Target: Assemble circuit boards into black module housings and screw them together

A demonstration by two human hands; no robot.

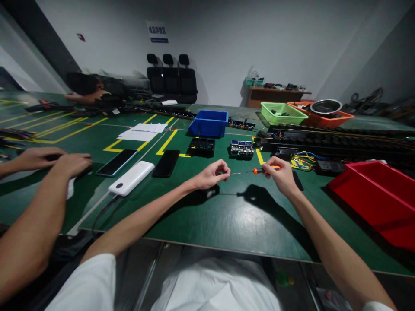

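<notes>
Tabletop green, yellow-lined | wall pale | right hand clamped on screwdriver, left hand pinched near tip

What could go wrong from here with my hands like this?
The orange-handled metal screwdriver in your right hand points at your left hand; a slip could jab it. Anything pinched there, too small to make out, might drop. Your left forearm might snag the black cable on the rounded white power bank.

The green table bears a blue bin, a red bin — and white papers.
</notes>
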